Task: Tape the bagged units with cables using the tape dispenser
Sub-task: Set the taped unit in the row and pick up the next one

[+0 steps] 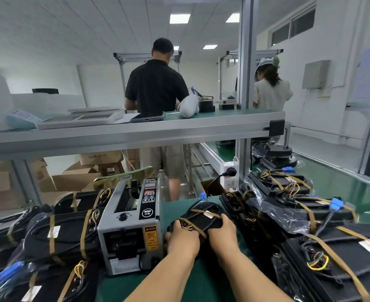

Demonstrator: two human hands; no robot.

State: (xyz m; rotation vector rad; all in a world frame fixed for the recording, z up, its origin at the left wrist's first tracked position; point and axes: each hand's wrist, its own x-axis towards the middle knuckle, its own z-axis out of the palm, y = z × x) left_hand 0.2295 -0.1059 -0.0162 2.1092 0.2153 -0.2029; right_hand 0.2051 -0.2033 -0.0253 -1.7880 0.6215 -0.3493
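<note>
On the green bench mat [172,209], just right of the grey boxy tape dispenser [134,219], lies the black bagged unit [203,215] with coloured cables; my left hand [180,238] and right hand [220,231] both grip its near end, fingers curled over the top; brown tape strips already cross it, so I judge this one nearly done; left stack of black units [55,234] and right stack of black units [310,216] both show tape bands; can't tell which stack awaits taping, nor whether a strip sits ready at the dispenser mouth; room is tight: dispenser just beside left hand, right stack just beside right hand; only a narrow lane of mat, open toward the far edge; aluminium shelf rail [136,132] overhead limits lifting.
</note>
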